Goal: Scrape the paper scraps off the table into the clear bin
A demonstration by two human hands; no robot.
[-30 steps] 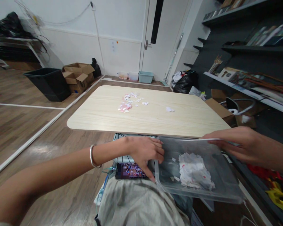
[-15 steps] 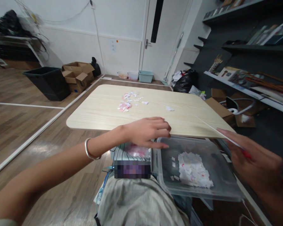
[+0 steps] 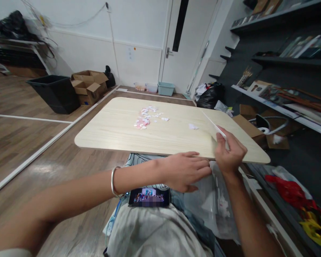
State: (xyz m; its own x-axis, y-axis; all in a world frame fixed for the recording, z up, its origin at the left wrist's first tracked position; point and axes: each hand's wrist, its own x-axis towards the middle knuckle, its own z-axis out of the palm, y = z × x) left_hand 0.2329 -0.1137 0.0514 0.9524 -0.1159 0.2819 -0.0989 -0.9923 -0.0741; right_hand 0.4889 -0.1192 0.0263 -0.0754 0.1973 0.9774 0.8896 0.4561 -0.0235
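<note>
My right hand (image 3: pixel 229 151) is closed on a thin white sheet (image 3: pixel 213 124), seen almost edge-on, and holds it up over the near right part of the light wooden table (image 3: pixel 117 125). My left hand (image 3: pixel 186 170), fingers stretched out, rests on the rim of a clear plastic bin (image 3: pixel 214 203) that sits tilted on my lap below the table's near edge. White paper scraps show through the bin's wall. A pile of small pink and white paper scraps (image 3: pixel 147 116) lies at the table's middle, and one loose white scrap (image 3: pixel 193 126) lies to its right.
A phone (image 3: pixel 149 197) with a lit screen lies on my lap. On the floor are a black bin (image 3: pixel 55 93) and cardboard boxes (image 3: pixel 88 86) at left, and a black bag (image 3: pixel 210 95) and boxes at right. Dark shelves (image 3: pixel 283 60) line the right wall.
My right hand brought the white sheet from beside the bin up over the table. My left hand dropped from the table edge onto the bin's rim. The bin has tilted more steeply.
</note>
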